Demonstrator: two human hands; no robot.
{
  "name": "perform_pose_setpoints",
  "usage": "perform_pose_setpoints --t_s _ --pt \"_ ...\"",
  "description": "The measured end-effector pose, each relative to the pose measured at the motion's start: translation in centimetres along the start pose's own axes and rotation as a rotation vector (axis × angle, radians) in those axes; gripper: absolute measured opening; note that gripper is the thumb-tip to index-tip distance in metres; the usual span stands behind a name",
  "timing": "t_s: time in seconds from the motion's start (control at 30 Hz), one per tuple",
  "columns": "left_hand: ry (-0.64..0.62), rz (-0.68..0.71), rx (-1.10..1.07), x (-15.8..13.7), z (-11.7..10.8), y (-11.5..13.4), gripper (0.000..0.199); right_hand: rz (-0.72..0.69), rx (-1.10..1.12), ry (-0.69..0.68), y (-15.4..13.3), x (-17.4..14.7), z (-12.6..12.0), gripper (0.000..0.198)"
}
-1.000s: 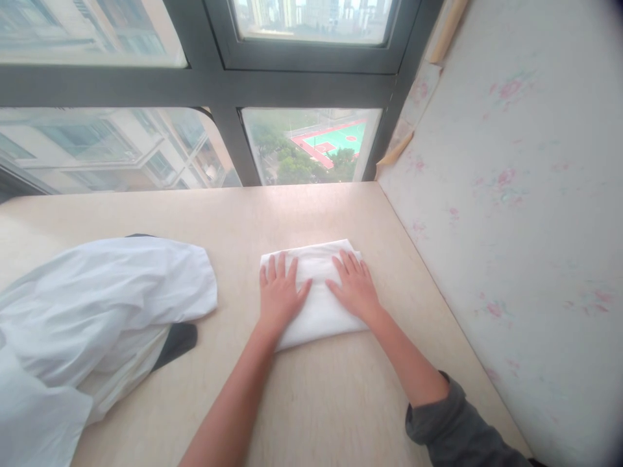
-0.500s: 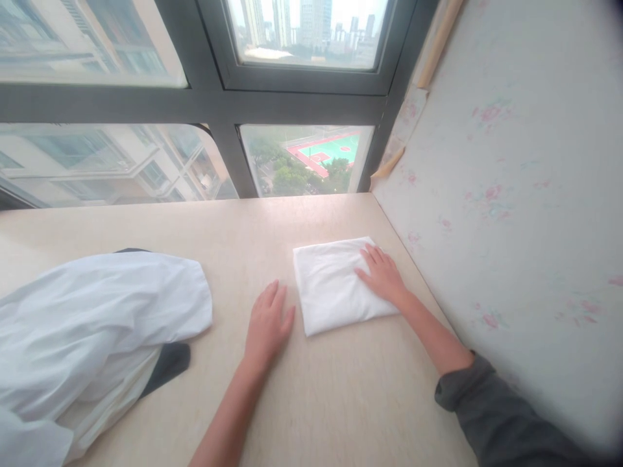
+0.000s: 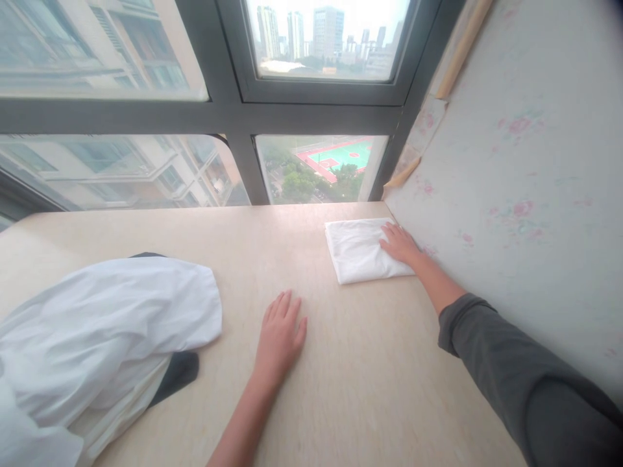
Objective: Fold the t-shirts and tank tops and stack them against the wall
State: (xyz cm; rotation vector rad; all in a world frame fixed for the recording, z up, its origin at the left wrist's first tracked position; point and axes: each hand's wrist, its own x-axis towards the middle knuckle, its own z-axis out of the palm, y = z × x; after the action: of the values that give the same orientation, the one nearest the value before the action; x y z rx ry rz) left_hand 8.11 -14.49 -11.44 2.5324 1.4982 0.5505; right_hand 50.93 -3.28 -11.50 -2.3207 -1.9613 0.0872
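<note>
A folded white cloth [image 3: 357, 250], perhaps a garment, lies flat near the back right corner of the pale wood-look surface [image 3: 341, 363]. My right hand [image 3: 400, 244] rests on its right side, palm down with fingers spread. My left hand [image 3: 282, 334] lies flat on the bare surface, apart from the folded cloth, its fingers stretched out and holding nothing. To the left, a loose heap of white clothing [image 3: 126, 311] is spread out, with dark fabric [image 3: 178, 375] showing from under it.
Dark-framed windows [image 3: 233, 120] run along the back edge of the surface. On the right stands a wall with flowered wallpaper [image 3: 525, 162], its covering peeling near the window frame. Buildings and a sports court are visible outside.
The folded white cloth has slid away from me toward the back right corner, under my right hand. My left hand still lies on the surface. The view has shifted slightly.
</note>
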Motion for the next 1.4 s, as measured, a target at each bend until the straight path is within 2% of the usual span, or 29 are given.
perform_pose_setpoints --t_s 0.1,0.23,0.33,0.53,0.7,0.87,0.97,1.07,1.13,1.2,1.23,1.3,1.33,1.4 --pt "0.009 -0.005 -0.019 0.1 0.0 0.0 0.044 0.034 -0.001 0.036 -1.4 -0.4 -0.3 0.054" --pt "0.01 -0.002 -0.019 0.1 0.0 0.1 0.043 0.025 0.017 0.095 -5.0 -2.8 -0.2 0.047" --pt "0.011 -0.004 -0.033 0.0 -0.1 0.3 0.042 -0.011 0.048 0.126 -8.5 -6.5 0.5 0.044" --pt "0.028 -0.018 -0.056 -0.1 -0.4 0.7 0.04 -0.12 0.198 0.312 -13.9 -16.7 2.9 0.045" --pt "0.068 -0.022 -0.075 -0.8 -0.6 0.9 0.039 -0.201 0.267 0.276 -15.6 -23.1 3.5 0.043" --pt "0.17 -0.11 -0.08 -2.6 -1.4 -0.2 0.037 -0.25 0.324 0.269 -16.0 -25.8 3.5 0.044" --pt "0.243 -0.175 -0.04 -4.0 -4.5 -2.2 0.038 -0.25 0.34 0.273 -15.9 -26.1 3.3 0.043" --pt "0.337 -0.246 0.044 -5.7 -10.0 -4.9 0.04 -0.252 0.341 0.265 -15.8 -26.0 3.1 0.043" --pt "0.438 -0.35 0.216 -7.1 -14.0 -6.7 0.041 -0.254 0.341 0.262 -15.8 -26.0 3.0 0.043" --pt "0.496 -0.512 0.434 -8.7 -17.4 -8.6 0.051 -0.255 0.342 0.266 -15.8 -26.0 3.0 0.042" --pt "0.484 -0.61 0.522 -9.7 -18.7 -9.5 0.059 -0.254 0.344 0.269 -15.8 -26.0 3.0 0.042" --pt "0.378 -0.832 0.599 -11.6 -20.6 -11.1 0.076 -0.254 0.351 0.27 -15.8 -26.0 3.1 0.041" --pt "0.289 -0.934 0.595 -12.5 -21.4 -11.7 0.078 -0.255 0.355 0.269 -15.8 -26.0 3.1 0.041" --pt "0.089 -1.073 0.541 -14.0 -22.7 -12.8 0.063 -0.255 0.367 0.267 -15.7 -26.0 3.1 0.041"
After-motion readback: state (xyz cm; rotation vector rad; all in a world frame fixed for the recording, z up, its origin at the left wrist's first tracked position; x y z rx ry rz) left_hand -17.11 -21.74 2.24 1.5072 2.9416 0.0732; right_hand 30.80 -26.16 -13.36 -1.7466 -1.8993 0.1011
